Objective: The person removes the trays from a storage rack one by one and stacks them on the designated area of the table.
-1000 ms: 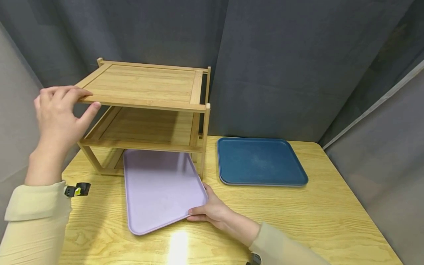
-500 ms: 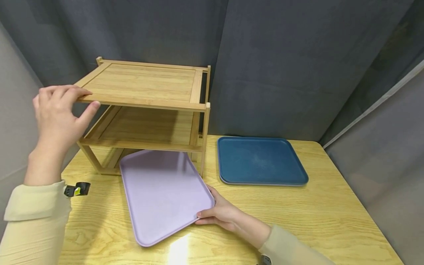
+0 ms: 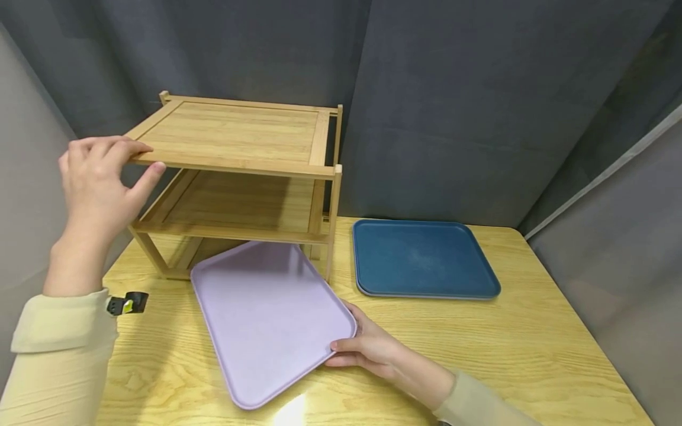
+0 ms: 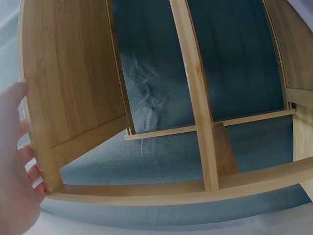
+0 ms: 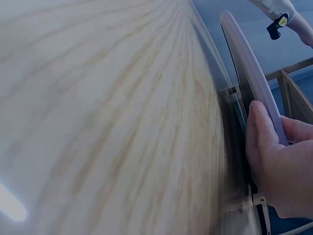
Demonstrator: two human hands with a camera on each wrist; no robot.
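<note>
A lilac tray (image 3: 269, 316) lies tilted on the wooden table, its far end under the bamboo rack (image 3: 234, 171). My right hand (image 3: 367, 349) grips the tray's near right corner, thumb on the rim; in the right wrist view the fingers (image 5: 269, 161) curl round the lilac rim (image 5: 249, 68). My left hand (image 3: 98, 177) holds the front left corner of the rack's top shelf, fingers over the edge and thumb beneath. In the left wrist view the left hand (image 4: 14, 166) lies against the rack's corner (image 4: 49, 161).
A dark blue tray (image 3: 423, 260) lies flat on the table (image 3: 533, 349) to the right of the rack. Grey curtains close in the back and both sides. The rack has two shelves with nothing on them.
My right hand has drawn the lilac tray out from under the rack, toward me and to the right, turning it. The left hand has stayed on the rack.
</note>
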